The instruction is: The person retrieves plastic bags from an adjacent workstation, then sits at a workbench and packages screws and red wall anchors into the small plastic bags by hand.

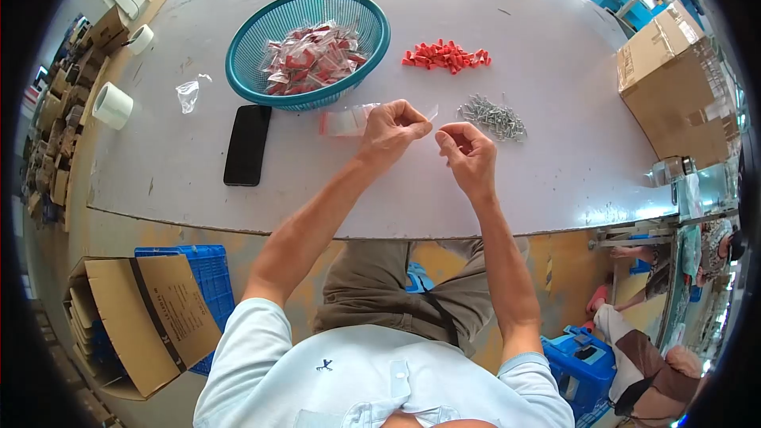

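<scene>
My left hand [388, 135] is closed in a pinch on a small clear plastic bag [433, 112], whose edge sticks out past the fingertips. Just to its right, my right hand [469, 157] has its thumb and fingers pressed together; whatever they may hold is too small to make out. Flat clear bags with red edges [342, 122] lie on the table beside my left hand. A heap of silver screws [493, 116] is just beyond my right hand. Farther back sits a pile of small red plastic pieces [446, 56].
A teal basket [376, 63] holds many filled clear bags with red in them. A black phone [247, 146], a crumpled plastic scrap [187, 97] and a tape roll [112, 105] lie on the left. A cardboard box [674, 83] stands right; other people sit lower right.
</scene>
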